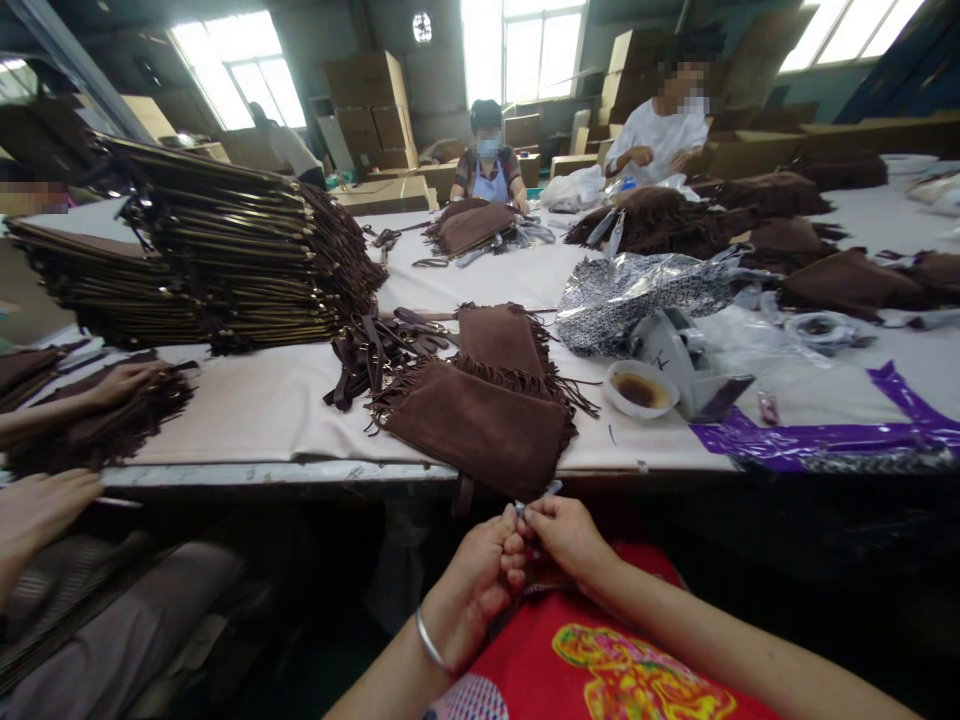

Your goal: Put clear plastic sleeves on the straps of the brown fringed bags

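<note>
My left hand (484, 565), with a silver bangle (431, 640) at its wrist, is closed in a pinch just below the table edge. Fingertips of my right hand (566, 535) pinch at the same spot. Between them shows a small pale, shiny bit (520, 509), too small to name. Just above lies a brown suede fringed bag (480, 420), its near corner hanging over the edge close to my fingers. It overlaps a second brown fringed bag (499, 335). Dark brown straps (367, 355) with metal clasps lie heaped to their left.
Tall stacks of brown zipped bags (240, 250) stand at left, near a co-worker's hands (45, 505). A bowl of brown liquid (640, 388), patterned plastic wrap (637, 300) and a purple plastic strip (832, 440) lie right. Two people work across the table (247, 410).
</note>
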Available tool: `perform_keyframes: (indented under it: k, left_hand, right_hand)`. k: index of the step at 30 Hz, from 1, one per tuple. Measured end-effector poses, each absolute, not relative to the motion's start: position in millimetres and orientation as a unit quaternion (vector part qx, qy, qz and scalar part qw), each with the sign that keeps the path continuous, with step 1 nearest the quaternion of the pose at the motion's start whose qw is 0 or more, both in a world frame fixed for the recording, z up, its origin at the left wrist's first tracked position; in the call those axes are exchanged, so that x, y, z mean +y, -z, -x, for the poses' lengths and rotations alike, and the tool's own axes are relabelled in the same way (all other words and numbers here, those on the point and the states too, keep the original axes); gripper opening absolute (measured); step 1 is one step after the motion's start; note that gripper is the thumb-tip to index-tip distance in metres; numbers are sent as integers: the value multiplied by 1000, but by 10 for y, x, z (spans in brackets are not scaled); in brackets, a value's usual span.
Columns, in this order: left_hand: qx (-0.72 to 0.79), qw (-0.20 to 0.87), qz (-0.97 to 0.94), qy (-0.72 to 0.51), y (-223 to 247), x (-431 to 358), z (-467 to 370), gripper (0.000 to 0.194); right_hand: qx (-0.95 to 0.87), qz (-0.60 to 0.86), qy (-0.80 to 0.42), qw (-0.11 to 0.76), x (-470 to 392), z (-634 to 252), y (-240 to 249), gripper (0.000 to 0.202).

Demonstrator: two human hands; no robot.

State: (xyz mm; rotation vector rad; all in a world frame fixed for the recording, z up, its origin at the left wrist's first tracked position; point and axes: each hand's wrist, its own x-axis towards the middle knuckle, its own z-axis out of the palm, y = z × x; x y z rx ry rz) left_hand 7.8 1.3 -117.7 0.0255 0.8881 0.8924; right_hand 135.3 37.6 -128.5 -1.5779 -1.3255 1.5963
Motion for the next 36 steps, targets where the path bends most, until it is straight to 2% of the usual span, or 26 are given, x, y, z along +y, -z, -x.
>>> perform_keyframes:
  k: [4, 9, 13, 15, 18, 21, 23, 26, 31, 34, 36]
  left_hand:
    - [478, 755, -96, -438, 1222, -51, -154, 33]
    - [598, 581, -344, -432, 1250, -145, -225, 39]
    - [634, 416, -516, -399, 1195, -164, -161, 31]
    - [622, 397, -546, -398, 1160, -164, -143, 29]
    - [599, 474, -489, -421, 1140, -171, -173, 30]
    - [545, 641, -313, -440, 1156, -184, -227, 30]
    - [455, 740, -184, -459, 1158, -186, -241, 28]
    - [304, 827, -46, -471, 1127, -171, -216, 28]
    - [191, 875, -6, -444, 1057, -141, -160, 33]
    - [264, 858, -99, -430, 1031, -123, -100, 37]
    - [371, 796, -221, -424, 1012, -96, -10, 45]
  right_hand:
    - [-445, 583, -630, 255, 350, -1338, 1381, 27]
    - [-425, 580, -654, 235, 330, -1426, 1466, 28]
    - [-368, 517, -716, 291, 279, -1480, 1328, 34]
    - [-305, 450, -775, 323, 250, -1455, 1257, 35]
    - [-234, 403, -819, 335, 224, -1387, 1240, 33]
    - [-201, 352, -869, 285, 223, -1345, 1292, 33]
    - [-160, 332, -890, 269, 242, -1331, 1308, 30]
    - [-97, 323, -890, 307, 296, -1308, 1258, 26]
    - [-98, 249, -919, 290, 397, -1272, 1121, 26]
    - [-118, 255, -910, 307, 446, -1280, 1055, 20]
    - [-138, 259, -893, 342, 470, -1307, 1000, 18]
